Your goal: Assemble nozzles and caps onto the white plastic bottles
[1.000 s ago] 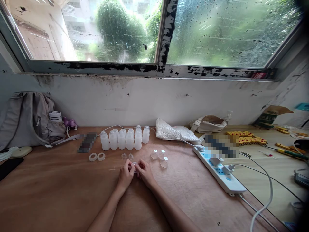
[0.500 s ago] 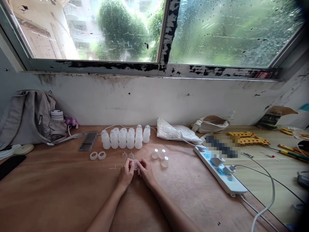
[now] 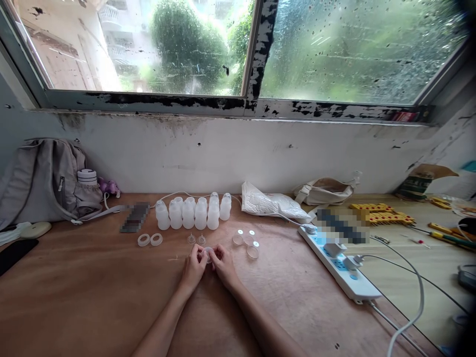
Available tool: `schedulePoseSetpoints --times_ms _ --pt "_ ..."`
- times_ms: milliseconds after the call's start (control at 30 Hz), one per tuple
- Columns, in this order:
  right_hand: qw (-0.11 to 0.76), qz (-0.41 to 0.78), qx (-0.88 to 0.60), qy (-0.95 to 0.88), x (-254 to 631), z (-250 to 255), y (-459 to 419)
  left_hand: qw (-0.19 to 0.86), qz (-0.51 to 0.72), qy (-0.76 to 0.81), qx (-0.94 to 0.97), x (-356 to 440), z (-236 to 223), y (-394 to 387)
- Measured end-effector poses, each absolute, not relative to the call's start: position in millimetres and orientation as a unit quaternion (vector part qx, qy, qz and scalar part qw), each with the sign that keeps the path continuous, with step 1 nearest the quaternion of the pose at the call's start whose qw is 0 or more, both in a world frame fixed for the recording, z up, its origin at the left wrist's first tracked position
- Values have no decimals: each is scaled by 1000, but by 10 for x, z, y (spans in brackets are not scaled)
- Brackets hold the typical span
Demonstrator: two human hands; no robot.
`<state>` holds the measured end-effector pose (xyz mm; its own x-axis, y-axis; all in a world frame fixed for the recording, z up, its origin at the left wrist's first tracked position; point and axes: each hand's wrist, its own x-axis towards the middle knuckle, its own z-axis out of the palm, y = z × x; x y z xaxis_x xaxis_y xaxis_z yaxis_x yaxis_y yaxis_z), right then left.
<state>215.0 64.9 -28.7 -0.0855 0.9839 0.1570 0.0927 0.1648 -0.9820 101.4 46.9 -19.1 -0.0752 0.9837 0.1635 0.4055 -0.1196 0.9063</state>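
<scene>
My left hand (image 3: 194,265) and my right hand (image 3: 222,265) meet at the middle of the table, fingers pinched from both sides around a clear round plastic cap (image 3: 208,252). My thumbs cover part of it. Just beyond my fingers stand two clear bottle teats (image 3: 196,239). Several frosted white baby bottles (image 3: 189,215) are grouped upright behind them. Two white screw rings (image 3: 150,240) lie to the left. On the right are three clear caps (image 3: 252,253), with small white discs (image 3: 256,244) at their far edges.
A white power strip (image 3: 338,265) with plugs and cables runs along the right side. Behind it are a white plastic package (image 3: 273,203), a beige pouch (image 3: 325,190) and yellow racks (image 3: 386,214). A grey backpack (image 3: 46,183) stands at the left by the wall.
My thumbs have come closer together over the cap, covering more of it. Both hands keep nearly the same place, and the things on the table have not moved.
</scene>
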Motion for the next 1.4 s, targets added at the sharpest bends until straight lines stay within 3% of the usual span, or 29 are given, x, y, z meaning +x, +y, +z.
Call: schedulePoseSetpoints --times_ms 1200,1400 --pt "495 459 -456 -580 2151 -282 601 329 473 542 612 1014 -154 457" --pt "500 408 -463 -607 2146 -269 610 320 472 552 608 1013 -181 478"
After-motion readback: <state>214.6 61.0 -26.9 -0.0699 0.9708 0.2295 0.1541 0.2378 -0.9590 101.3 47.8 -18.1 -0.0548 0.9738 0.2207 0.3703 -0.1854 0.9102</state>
